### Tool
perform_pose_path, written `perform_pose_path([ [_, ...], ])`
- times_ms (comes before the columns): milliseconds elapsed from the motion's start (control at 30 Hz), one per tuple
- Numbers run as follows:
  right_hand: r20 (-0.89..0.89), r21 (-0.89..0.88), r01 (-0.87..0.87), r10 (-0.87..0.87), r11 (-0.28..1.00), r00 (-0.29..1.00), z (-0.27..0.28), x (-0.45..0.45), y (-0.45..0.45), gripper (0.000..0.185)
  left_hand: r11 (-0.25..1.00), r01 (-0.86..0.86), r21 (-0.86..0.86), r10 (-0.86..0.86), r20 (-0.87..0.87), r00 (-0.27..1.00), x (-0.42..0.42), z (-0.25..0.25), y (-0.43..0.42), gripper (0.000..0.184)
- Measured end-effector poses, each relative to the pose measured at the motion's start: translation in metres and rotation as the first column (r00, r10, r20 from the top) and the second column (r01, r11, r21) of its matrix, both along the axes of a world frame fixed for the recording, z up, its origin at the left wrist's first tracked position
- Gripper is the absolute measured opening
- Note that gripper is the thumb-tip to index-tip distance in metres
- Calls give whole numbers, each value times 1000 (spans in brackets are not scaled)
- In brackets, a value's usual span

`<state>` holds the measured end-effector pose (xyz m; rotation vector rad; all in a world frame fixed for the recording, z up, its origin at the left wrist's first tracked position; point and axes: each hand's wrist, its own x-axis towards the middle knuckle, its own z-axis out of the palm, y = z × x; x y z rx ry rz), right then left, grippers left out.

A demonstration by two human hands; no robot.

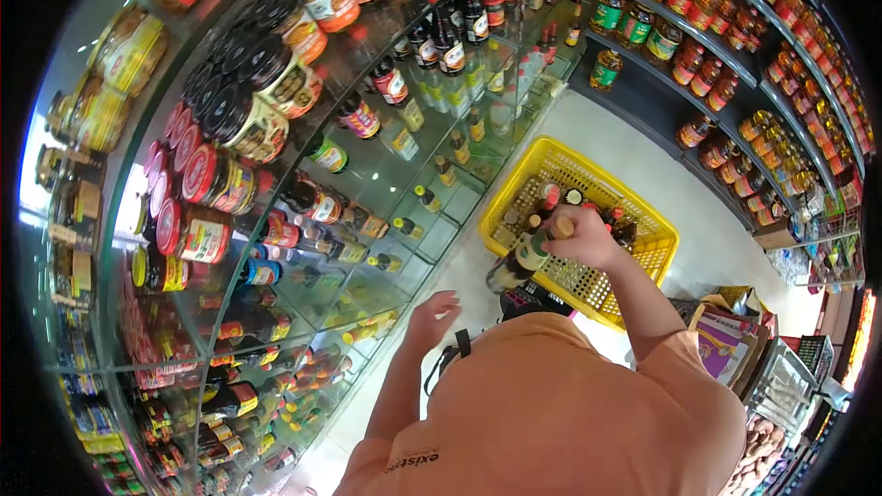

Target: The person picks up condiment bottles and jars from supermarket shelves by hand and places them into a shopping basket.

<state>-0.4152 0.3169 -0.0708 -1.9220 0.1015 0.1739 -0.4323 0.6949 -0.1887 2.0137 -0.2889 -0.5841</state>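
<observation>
My right hand (581,237) grips a dark glass bottle (517,264) with a pale green label by its neck. The bottle is tilted, its base toward the lower left, over the near left side of a yellow plastic basket (663,268). Several bottles lie or stand inside the basket, some with red or white caps. Nothing shows in my left hand (434,317), which is raised with its fingers apart, between the glass shelves and my body.
Glass shelves (367,211) with jars and bottles rise on the left. Dark shelves (661,69) with oil bottles curve along the upper right. Cardboard boxes (726,340) stand at the right, beside the basket. Pale floor (602,124) shows beyond the basket.
</observation>
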Motion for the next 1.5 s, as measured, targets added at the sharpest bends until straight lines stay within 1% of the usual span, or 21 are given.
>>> perform_pose_path([
  [100, 18, -237, 19, -16, 971, 1000, -14, -18, -40, 32, 987, -102, 127, 103, 3, 995, -8, -55, 35, 36],
  [200, -30, -293, 69, -81, 954, 996, -30, -33, -70, 37, 897, -149, 416, 195, -70, 978, -34, -97, 74, 40],
  [300, -153, -460, 17, -98, 888, 983, -48, -35, -79, 44, 851, -95, 516, 171, -101, 980, -83, -150, 119, 44],
  [400, -258, -613, -99, -81, 784, 963, -104, -37, -78, 39, 845, -129, 519, 346, -346, 872, -133, -191, 153, 44],
  [433, -260, -608, -106, -71, 787, 963, -125, -39, -79, 39, 858, -199, 473, 409, -396, 822, -161, -244, 185, 40],
  [500, -365, -653, -171, -109, 737, 925, -170, -41, -83, 36, 839, 91, 536, -63, -71, 995, -189, -268, 215, 36],
  [567, -394, -664, -197, -114, 722, 912, -212, -47, -89, 32, 870, 49, 490, -44, -22, 999, -199, -230, 201, 35],
  [633, -384, -687, -107, -234, 719, 893, -248, -50, -92, 27, 858, -238, 456, 423, -361, 831, -195, -196, 179, 35],
  [700, -410, -709, -97, -296, 699, 862, -294, -53, -99, 21, 884, -262, 388, 382, -273, 883, -213, -227, 200, 37],
  [733, -243, -788, -71, -203, 611, 949, -331, -63, -106, 23, 896, -303, 325, 384, -225, 895, -222, -236, 205, 35],
  [767, -376, -728, -84, -295, 680, 878, -341, -58, -109, 30, 895, -359, 267, 408, -161, 899, -235, -235, 208, 34],
  [800, -354, -760, -63, -331, 647, 875, -414, -64, -132, 37, 723, -654, 224, 659, -510, 553, -224, -211, 195, 30],
  [833, -500, -660, -153, -278, 736, 820, -283, -36, -89, 43, 573, -811, -113, 610, -602, 515, -232, -200, 190, 29],
  [867, -225, -665, 8, -211, 747, 951, -405, -56, -131, 41, 594, -804, -33, 664, -544, 513, -230, -188, 183, 33],
  [900, -215, -652, 34, -229, 757, 949, -395, -51, -121, 38, 685, -671, 284, 712, -458, 533, -228, -192, 186, 37],
  [967, -268, -643, 27, -258, 765, 928, -390, -41, -117, 41, 715, -536, 448, 695, -381, 609, -226, -175, 181, 38],
  [1033, -392, -647, -50, -276, 761, 878, -402, -36, -128, 52, 682, -555, 476, 723, -325, 610, -236, -175, 178, 40],
  [1233, -414, -748, -157, -268, 645, 870, -400, -7, -106, 45, 664, -576, 476, 737, -291, 609, -244, -137, 185, 38],
  [1300, -416, -780, -197, -258, 594, 872, -393, 0, -99, 43, 538, -729, 423, 842, -230, 488, -245, -127, 198, 36],
  [1400, -406, -830, -244, -246, 501, 880, -372, 10, -77, 40, 288, -940, 182, 945, 107, 310, -237, -99, 245, 18],
  [1500, -395, -863, -277, -223, 422, 891, -354, 18, -54, 37, -203, -966, -163, 938, 252, -240, -219, -31, 320, 24],
])
